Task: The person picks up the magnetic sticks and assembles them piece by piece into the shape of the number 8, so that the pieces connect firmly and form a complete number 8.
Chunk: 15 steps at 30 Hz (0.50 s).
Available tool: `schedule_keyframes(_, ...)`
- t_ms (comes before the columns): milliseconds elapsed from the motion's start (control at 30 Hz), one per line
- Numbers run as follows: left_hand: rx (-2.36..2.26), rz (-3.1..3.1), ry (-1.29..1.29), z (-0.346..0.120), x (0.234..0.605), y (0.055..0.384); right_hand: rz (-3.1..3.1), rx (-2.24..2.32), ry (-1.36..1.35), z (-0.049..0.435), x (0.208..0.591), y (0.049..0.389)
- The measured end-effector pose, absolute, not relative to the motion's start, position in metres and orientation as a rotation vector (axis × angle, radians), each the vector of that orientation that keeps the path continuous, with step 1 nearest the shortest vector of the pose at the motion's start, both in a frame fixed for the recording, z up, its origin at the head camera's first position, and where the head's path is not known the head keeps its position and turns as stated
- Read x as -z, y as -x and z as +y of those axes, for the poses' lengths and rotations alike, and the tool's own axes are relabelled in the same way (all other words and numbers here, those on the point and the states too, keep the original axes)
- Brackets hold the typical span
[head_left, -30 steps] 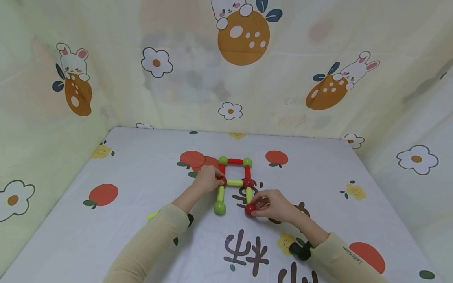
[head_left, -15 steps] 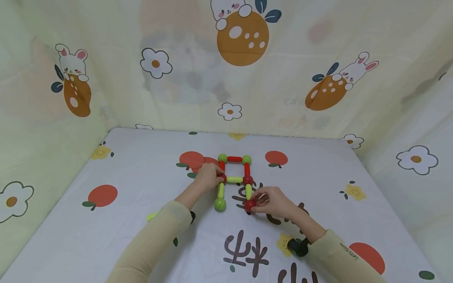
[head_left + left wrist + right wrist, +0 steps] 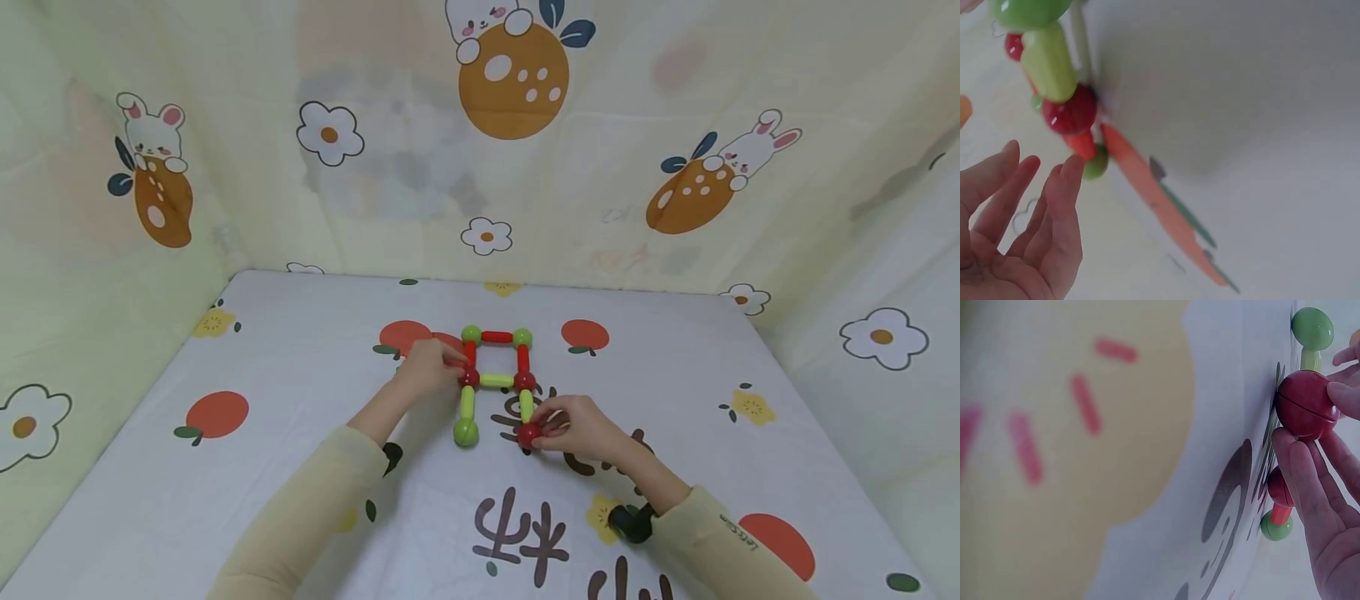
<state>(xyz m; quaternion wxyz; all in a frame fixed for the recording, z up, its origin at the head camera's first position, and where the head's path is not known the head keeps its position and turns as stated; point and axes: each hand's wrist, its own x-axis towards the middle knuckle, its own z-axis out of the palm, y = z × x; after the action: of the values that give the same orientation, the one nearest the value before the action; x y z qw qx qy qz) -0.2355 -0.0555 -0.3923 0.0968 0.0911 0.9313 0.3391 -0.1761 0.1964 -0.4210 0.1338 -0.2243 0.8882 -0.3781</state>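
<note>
A flat frame of toy balls and rods lies on the table. Its far square has two green balls (image 3: pixel 522 337), red rods (image 3: pixel 497 337) and a yellow-green rod (image 3: pixel 497 381) between two red balls (image 3: pixel 525 381). Two yellow-green legs reach toward me; the left one ends in a green ball (image 3: pixel 466 432). At the right leg's end my right hand (image 3: pixel 581 429) pinches a red ball (image 3: pixel 1307 405) between thumb and fingers. My left hand (image 3: pixel 427 371) is beside the frame's left red ball (image 3: pixel 1070 110), its fingers loosely extended, holding nothing.
A white tablecloth (image 3: pixel 285 500) printed with fruit, flowers and dark lettering covers the table. Patterned curtains (image 3: pixel 390 183) hang behind it and along both sides. Dark bands (image 3: pixel 632 524) show at both sleeve cuffs.
My left hand has let go of the left red ball and shifted slightly left. The frame slid a little away from me earlier, with my right hand still on its near red ball.
</note>
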Motion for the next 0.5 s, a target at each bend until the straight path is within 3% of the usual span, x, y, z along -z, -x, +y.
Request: schedule_keyframes(500, -0.896, 2.829, -0.509, -0.114, 0.363, 0.209, 2.563, 1.120, 0.638, 0.198, 0.424, 0.177)
